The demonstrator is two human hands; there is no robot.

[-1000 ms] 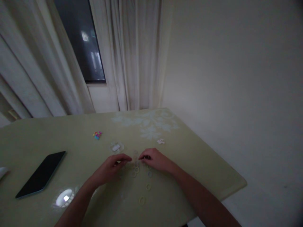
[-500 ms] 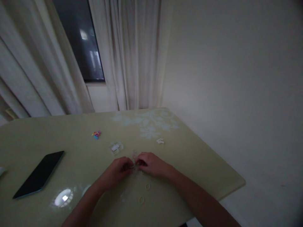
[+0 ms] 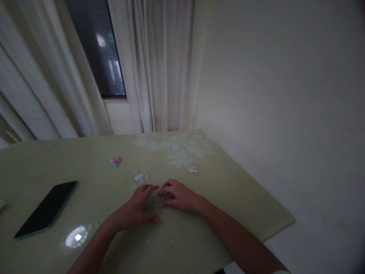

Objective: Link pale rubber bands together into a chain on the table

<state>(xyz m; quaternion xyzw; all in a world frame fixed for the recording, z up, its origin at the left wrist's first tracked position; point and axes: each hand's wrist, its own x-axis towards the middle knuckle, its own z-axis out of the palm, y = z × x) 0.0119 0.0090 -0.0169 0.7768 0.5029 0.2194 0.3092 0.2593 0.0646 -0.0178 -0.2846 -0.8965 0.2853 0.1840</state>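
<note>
My left hand (image 3: 139,207) is open, its fingers and thumb spread around the left side of a clear, see-through cluster (image 3: 154,201) on the table. On the other side, my right hand (image 3: 181,195) has its fingers curled in at the cluster's edge. What lies between its fingertips is blurred and partly hidden. Nearer to me lie two pale rings, an upper ring (image 3: 177,224) and a lower ring (image 3: 169,241). Just beyond my left hand is a small clear box-like piece (image 3: 139,177) with a white patch, and beside it a small pale ring (image 3: 126,182).
A dark tablet (image 3: 47,209) lies at the left on the glossy table (image 3: 228,198). Farther back are a small colourful pile (image 3: 116,161) and some small white pieces (image 3: 192,169). Curtains (image 3: 168,68) and a wall (image 3: 279,95) stand behind the table.
My left hand has opened from a pinch and spread around the clear cluster. My right hand stays close to its place. A small pale ring now shows left of the clear box-like piece.
</note>
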